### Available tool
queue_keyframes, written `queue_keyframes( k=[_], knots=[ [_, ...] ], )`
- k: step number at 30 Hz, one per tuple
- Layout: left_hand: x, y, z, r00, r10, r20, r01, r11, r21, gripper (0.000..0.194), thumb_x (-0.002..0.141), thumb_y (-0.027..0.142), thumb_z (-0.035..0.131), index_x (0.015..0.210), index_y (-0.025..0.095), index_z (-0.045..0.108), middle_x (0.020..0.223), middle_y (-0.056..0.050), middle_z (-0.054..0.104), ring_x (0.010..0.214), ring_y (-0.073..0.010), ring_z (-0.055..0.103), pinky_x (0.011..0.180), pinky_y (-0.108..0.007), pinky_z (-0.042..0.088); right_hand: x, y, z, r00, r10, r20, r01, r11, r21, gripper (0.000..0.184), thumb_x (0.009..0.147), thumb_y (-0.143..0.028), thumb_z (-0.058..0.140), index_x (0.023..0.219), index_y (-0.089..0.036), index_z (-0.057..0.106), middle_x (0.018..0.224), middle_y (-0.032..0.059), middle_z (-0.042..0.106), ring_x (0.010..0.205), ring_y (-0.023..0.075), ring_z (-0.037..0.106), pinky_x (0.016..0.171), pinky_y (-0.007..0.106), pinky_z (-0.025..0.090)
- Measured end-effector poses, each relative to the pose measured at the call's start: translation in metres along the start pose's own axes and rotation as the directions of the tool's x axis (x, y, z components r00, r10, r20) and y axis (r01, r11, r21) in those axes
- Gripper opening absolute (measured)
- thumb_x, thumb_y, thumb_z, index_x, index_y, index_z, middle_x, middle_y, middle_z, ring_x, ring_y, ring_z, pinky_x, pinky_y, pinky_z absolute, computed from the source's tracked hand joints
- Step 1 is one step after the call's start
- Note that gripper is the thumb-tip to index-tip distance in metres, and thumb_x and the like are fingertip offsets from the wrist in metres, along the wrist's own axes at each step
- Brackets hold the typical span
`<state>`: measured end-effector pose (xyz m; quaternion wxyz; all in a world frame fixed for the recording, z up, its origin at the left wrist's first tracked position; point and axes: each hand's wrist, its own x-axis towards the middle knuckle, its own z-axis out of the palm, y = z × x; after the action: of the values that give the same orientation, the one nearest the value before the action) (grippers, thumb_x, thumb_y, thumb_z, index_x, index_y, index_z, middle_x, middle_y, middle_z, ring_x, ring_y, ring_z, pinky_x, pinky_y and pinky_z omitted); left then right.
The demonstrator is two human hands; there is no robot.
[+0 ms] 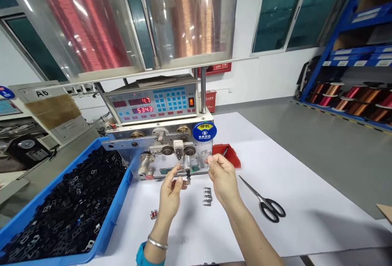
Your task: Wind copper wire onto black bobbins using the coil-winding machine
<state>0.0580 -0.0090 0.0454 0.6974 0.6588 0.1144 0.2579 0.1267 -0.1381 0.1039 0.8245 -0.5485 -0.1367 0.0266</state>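
My left hand point(170, 194) is raised over the white table point(294, 217), its fingertips close to a small dark bobbin point(187, 175) on the spindle of a coil winding machine point(150, 107). My right hand point(223, 178) is just to the right, with thumb and forefinger pinched together in front of the machine. Any fine wire between the fingers is too thin to make out. Below my hands, several small bobbins point(207, 196) stand in a short row. Another one point(153, 215) lies left of my left wrist.
A blue tray point(118, 200) heaped with dark parts stands left of my hands. Black-handled scissors point(269, 207) and a red bin point(229, 154) are on the table. Transparent covers shield large wire spools overhead point(82, 21). Several spools point(349, 98) sit by a blue rack point(346, 33).
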Motion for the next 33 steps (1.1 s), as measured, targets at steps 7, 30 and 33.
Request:
queue_keyframes(
  k=[7,30,33],
  knots=[
    [0.002,-0.004,0.008,0.992,-0.112,-0.053,0.108,0.992,-0.062,0.032,0.069,0.029,0.067,0.1,0.02,0.061,0.095,-0.004,0.064,0.057,-0.013,0.065,0.053,-0.026,0.05,-0.01,0.042,-0.006,1.0,-0.009,0.025,0.013,0.991,-0.13,0.035,0.074,-0.043,0.057,0.055,-0.021,0.039,0.048,-0.0095,0.03,0.044,0.0056,0.024,0.041,0.02,0.02],
    [0.024,0.027,-0.028,0.972,0.233,-0.03,-0.179,0.817,0.548,0.014,0.07,0.033,0.068,0.069,0.02,0.065,0.04,0.009,0.034,0.04,-0.0083,0.029,0.043,-0.022,0.024,-0.003,0.066,-0.002,0.878,-0.314,0.361,0.406,0.889,-0.212,0.051,0.078,-0.008,0.048,0.124,-0.029,0.056,0.136,0.0064,0.048,0.116,0.0235,0.053,0.084,0.035,0.055],
    [0.052,0.041,-0.021,0.992,0.127,0.016,-0.123,0.919,0.375,0.018,0.058,0.031,0.076,0.057,0.018,0.063,0.043,0.006,0.045,0.044,-0.009,0.036,0.046,-0.022,0.029,-0.003,0.074,0.001,0.907,-0.28,0.314,0.323,0.942,-0.092,0.045,0.079,-0.01,0.049,0.119,-0.028,0.059,0.136,0.0082,0.047,0.101,0.0199,0.063,0.077,0.033,0.058]
  ],
)
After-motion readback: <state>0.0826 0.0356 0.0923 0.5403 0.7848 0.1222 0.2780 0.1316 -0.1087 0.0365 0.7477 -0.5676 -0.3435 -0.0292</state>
